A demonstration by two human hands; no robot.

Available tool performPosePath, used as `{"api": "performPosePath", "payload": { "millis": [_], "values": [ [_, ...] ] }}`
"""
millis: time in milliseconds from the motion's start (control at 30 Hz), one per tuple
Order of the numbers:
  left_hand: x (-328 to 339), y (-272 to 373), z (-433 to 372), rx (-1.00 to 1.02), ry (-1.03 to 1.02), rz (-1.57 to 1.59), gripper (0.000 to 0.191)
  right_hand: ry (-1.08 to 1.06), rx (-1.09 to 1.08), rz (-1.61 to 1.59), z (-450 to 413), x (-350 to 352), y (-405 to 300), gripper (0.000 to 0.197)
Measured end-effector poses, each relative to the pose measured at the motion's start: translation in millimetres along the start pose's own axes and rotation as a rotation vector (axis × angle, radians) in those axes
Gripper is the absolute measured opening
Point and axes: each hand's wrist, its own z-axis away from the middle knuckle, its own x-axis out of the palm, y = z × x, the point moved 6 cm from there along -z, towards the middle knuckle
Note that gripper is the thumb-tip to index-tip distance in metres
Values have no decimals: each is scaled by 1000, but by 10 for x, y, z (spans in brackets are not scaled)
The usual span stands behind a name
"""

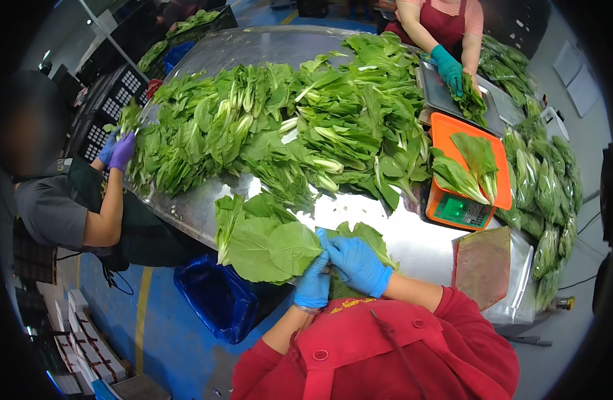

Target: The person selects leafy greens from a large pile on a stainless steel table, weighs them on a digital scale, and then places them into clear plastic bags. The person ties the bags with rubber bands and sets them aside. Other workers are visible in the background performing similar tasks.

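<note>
Both my hands wear blue gloves and meet in front of my red apron at the near edge of the metal table. My left hand and my right hand pinch the edge of a broad green leaf. More leaves lie under and beside it, with a pale-stemmed leafy green at their left end. Behind my right hand another leaf spreads out on the table. Palms and inner fingers are partly hidden. Beyond them stretches a large heap of leafy greens.
An orange digital scale carries two bunches at right, near a reddish cloth and bagged greens. Co-workers stand at left and far right, both handling greens. A blue-lined bin stands below the table's edge.
</note>
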Motion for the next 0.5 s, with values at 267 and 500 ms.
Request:
{"api": "performPosePath", "payload": {
  "millis": [267,500],
  "values": [
    [-178,471,-10,46,79,86,37,211,197,218,-679,5,934,47],
    [-69,606,135,85,3,23,42,315,414,-108,-881,171,1492,42]
  ]
}}
